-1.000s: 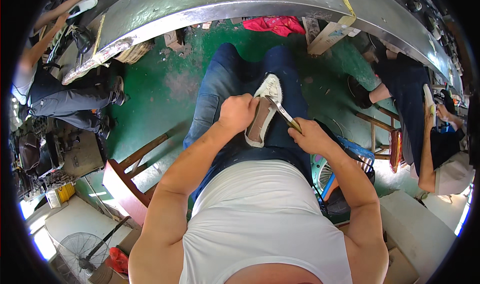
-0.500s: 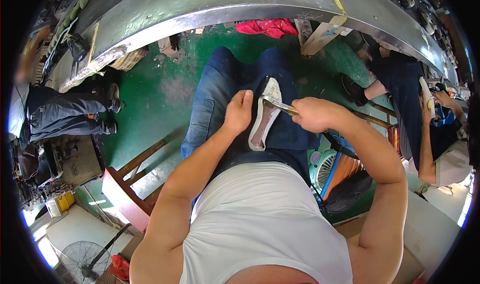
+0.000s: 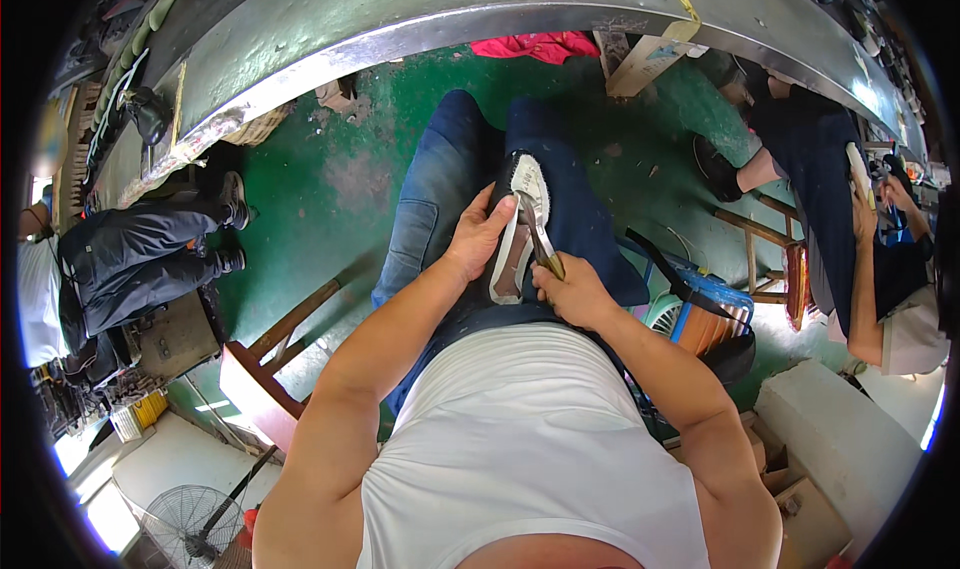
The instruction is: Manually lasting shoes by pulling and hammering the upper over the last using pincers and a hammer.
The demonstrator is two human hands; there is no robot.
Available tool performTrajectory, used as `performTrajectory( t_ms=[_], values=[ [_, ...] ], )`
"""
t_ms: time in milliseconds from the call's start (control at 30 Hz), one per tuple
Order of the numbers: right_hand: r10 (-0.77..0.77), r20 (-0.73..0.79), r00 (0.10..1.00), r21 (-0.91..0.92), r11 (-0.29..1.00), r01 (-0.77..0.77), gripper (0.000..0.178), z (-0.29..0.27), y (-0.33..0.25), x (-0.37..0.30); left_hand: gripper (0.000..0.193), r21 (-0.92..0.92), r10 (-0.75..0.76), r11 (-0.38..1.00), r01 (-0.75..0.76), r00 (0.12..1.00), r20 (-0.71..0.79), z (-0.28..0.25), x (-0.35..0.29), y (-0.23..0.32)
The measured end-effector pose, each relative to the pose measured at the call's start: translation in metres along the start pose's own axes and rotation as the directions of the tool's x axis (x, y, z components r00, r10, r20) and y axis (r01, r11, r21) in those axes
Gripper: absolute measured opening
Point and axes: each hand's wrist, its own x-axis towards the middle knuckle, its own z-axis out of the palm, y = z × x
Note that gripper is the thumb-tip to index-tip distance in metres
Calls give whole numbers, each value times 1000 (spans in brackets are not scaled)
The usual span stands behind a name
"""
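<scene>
A shoe (image 3: 531,181) lies sole side up on my lap, its toe pointing away from me. Its underside has a pale forefoot, a brownish strip down the middle and a whitish turned-in edge. My left hand (image 3: 477,235) grips the shoe's left side, with the thumb on the edge near the waist and the other fingers partly hidden. Closed round the handles of metal pliers (image 3: 543,246), my right hand (image 3: 578,292) is close to the heel's right side. The jaws point toward the toe and meet the shoe near my left thumb; whether they pinch the edge is unclear.
Across the front runs a metal-edged workbench (image 3: 400,31). Beneath it are a red cloth (image 3: 535,47) and a wooden post (image 3: 640,66). A wooden chair (image 3: 262,384) stands at left, a stool (image 3: 752,259) at right. Co-workers are on both sides.
My right hand has moved down and inward, swinging the pliers from sideways to nearly lengthwise along the shoe. My left thumb now presses on the shoe's edge.
</scene>
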Motion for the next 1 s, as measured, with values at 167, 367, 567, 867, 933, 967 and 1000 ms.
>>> performTrajectory(
  t_ms=[167, 367, 567, 867, 933, 967, 1000],
  values=[
    [-57, 358, 932, 531, 833, -154, 26, -40, 37, 14, 62, 7, -52, 999, 52, 998, 43, 7, 1, 14],
    [47, 490, 870, 282, 936, -210, 38, -110, 2, -5, 57, 228, -59, 971, 74, 995, -75, 23, 2, 16],
    [-296, 12, 955, -139, 945, 295, 35, -90, -54, -5, 57, 502, -36, 853, 141, 977, -212, 44, -5, 31],
    [-391, 114, 913, -678, 641, 360, 45, -90, -51, 14, 74, 544, -187, 809, 222, 975, -120, 35, -1, 37],
    [-207, 60, 976, -573, 794, 204, 39, -94, -49, 13, 86, 503, -213, 831, 235, 972, -103, 35, -2, 45],
    [-205, 60, 977, -572, 795, 202, 39, -98, -50, 7, 97, 462, -237, 851, 250, 968, -86, 36, -3, 51],
    [-88, 85, 992, -478, 870, 118, 36, -104, -50, -4, 114, 457, -303, 840, 292, 952, -52, 35, -3, 59]
  ],
)
